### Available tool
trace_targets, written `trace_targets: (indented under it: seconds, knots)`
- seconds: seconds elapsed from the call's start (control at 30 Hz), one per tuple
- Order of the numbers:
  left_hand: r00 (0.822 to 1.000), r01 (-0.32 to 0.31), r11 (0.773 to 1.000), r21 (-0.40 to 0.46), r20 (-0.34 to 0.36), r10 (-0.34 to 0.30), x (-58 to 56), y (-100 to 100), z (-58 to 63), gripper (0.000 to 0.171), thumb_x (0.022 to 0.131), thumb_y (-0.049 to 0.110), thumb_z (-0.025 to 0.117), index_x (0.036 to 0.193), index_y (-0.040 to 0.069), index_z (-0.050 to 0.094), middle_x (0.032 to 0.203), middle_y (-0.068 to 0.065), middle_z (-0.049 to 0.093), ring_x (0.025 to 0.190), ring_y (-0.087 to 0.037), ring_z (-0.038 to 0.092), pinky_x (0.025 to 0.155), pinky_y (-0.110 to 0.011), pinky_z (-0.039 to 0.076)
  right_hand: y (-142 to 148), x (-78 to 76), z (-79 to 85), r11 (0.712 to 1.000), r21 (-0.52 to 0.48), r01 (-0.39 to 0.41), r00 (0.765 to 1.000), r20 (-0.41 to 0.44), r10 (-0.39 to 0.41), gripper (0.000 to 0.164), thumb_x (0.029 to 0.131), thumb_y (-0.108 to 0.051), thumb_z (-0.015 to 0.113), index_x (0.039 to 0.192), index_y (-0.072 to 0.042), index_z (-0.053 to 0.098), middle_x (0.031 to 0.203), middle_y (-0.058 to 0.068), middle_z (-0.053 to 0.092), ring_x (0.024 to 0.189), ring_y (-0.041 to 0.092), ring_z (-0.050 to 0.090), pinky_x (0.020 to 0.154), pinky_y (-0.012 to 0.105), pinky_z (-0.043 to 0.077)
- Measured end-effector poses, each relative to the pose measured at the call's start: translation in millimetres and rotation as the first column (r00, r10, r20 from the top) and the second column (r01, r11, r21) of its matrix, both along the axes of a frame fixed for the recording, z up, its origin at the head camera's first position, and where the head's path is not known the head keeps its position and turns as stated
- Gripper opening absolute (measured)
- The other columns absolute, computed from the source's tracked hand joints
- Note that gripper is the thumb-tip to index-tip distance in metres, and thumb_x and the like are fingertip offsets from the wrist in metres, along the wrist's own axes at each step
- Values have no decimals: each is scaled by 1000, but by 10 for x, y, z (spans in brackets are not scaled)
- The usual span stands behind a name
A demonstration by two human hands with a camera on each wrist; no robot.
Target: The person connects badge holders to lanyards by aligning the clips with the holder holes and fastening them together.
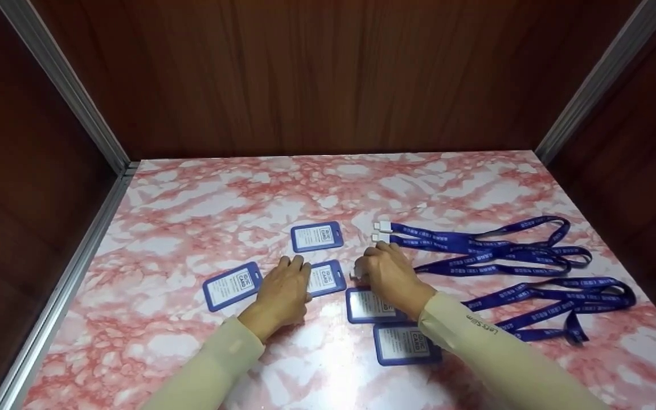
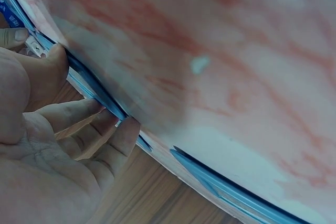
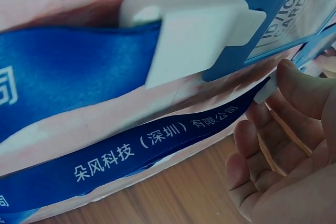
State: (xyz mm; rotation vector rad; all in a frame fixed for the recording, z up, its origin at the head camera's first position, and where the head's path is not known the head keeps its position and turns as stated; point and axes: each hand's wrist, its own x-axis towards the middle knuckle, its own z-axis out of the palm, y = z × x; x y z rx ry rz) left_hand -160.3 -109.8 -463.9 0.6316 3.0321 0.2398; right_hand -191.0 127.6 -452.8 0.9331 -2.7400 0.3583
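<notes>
My left hand [image 1: 283,290] grips a blue card holder [image 1: 328,277] lying on the table, thumb on one long edge and fingertips on the other in the left wrist view. Its white insert reads "ID/IC CARD". With my right hand [image 1: 392,279] I pinch the white clip [image 3: 266,90] of a blue printed lanyard [image 3: 157,140] between thumb and fingers, just right of that holder. Under the right hand and forearm lie two more card holders, a partly covered one [image 1: 365,307] and a nearer one [image 1: 402,344].
Another card holder [image 1: 316,237] lies behind my hands, and one [image 1: 232,286] to the left. Several blue lanyards [image 1: 538,250] spread across the right side, two with white clips [image 1: 384,226] pointing left. Dark wooden panels [image 1: 328,74] wall in the marbled table [image 1: 191,188].
</notes>
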Motion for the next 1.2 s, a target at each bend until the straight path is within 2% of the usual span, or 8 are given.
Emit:
trace_targets:
  seconds: [0.27, 0.43, 0.67, 0.87, 1.0, 1.2]
  knots:
    - [1000, -4, 1000, 11, -11, 4, 5, -3, -12, 60, 86, 24, 81, 136, -3, 59, 122, -13, 56, 112, -32, 51, 96, -44, 50, -57, -17, -15, 999, -16, -41, 998, -38, 41, 10, 83, -15, 82, 75, -16, 76, 80, 0, 71, 76, 26, 57, 71, 45, 45]
    - [1000, -1, 1000, 20, -5, 1, 0, 1, -12, 62, 86, 22, 82, 138, -3, 58, 124, -12, 57, 112, -31, 51, 97, -43, 50, -74, -24, -1, 1000, -3, -17, 1000, 8, 17, 9, 81, -8, 80, 77, -16, 77, 81, 0, 71, 79, 27, 56, 74, 46, 45]
    - [1000, 3, 1000, 29, -6, -3, -1, -1, -5, 63, 85, 22, 83, 138, -2, 58, 123, -12, 57, 111, -30, 51, 97, -43, 50, -97, -45, 13, 1000, 17, 3, 999, 50, -3, 19, 81, 2, 71, 77, -16, 76, 81, 0, 69, 80, 25, 54, 79, 50, 48]
    - [1000, 11, 999, 33, -22, -10, -3, -4, -6, 62, 84, 22, 83, 136, -3, 59, 122, -12, 57, 110, -31, 51, 94, -44, 51, -113, -53, -4, 999, 26, -28, 1000, -10, 28, 7, 82, -15, 80, 76, -16, 76, 79, 0, 67, 76, 26, 54, 72, 44, 45]
    - [1000, 10, 999, 31, -18, -9, -7, -4, -11, 63, 85, 22, 82, 138, -3, 58, 124, -13, 57, 113, -32, 51, 95, -44, 51, -130, -50, 6, 998, 56, -16, 1000, -1, 16, 3, 82, -15, 79, 79, -15, 78, 81, 0, 68, 78, 26, 54, 73, 43, 44]
    - [1000, 11, 1000, 29, -23, -10, -6, -5, -17, 63, 85, 22, 82, 138, -3, 58, 124, -13, 57, 112, -32, 51, 95, -44, 51, -158, -64, -9, 997, 72, -15, 1000, 11, 14, 9, 80, -22, 83, 79, -15, 78, 82, 0, 68, 81, 27, 56, 77, 44, 46]
